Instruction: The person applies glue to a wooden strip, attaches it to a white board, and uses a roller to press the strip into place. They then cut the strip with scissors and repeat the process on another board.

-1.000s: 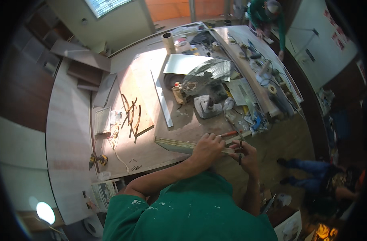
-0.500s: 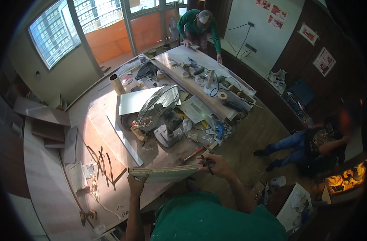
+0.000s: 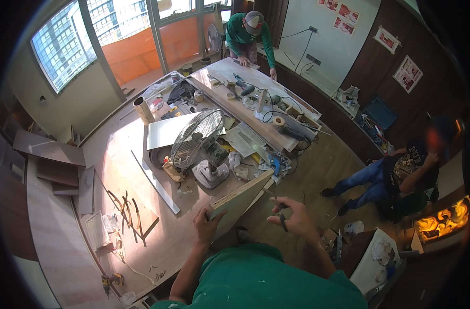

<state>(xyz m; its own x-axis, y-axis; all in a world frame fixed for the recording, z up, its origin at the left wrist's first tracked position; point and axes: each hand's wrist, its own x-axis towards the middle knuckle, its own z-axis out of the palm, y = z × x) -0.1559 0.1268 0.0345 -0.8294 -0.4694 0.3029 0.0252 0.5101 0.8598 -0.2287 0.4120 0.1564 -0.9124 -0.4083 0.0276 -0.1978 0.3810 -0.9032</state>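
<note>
My left hand [image 3: 206, 224] is closed around the near edge of a pale board [image 3: 235, 206] with a rough, layered edge. The board is tilted, and its far end reaches over the table's near right corner. To the right of the board, my right hand [image 3: 296, 219] holds what look like black-handled scissors [image 3: 282, 221], their thin blade pointing up and left. That hand is apart from the board. A grey desk fan [image 3: 210, 172] with a wire cage stands on the table just beyond the board.
The large wooden table [image 3: 157, 226] bears dark curved strips [image 3: 126, 216], a white strip [image 3: 155, 183], a metal tube [image 3: 143, 109] and power tools. A yellow drill [image 3: 112, 280] lies at near left. One co-worker [image 3: 253, 38] leans over the far end; another person [image 3: 407, 170] is at right.
My right hand has come off the board and moved right with the scissors. The left hand has moved right, and the board's far end has swung away and up. My view has shifted slightly.
</note>
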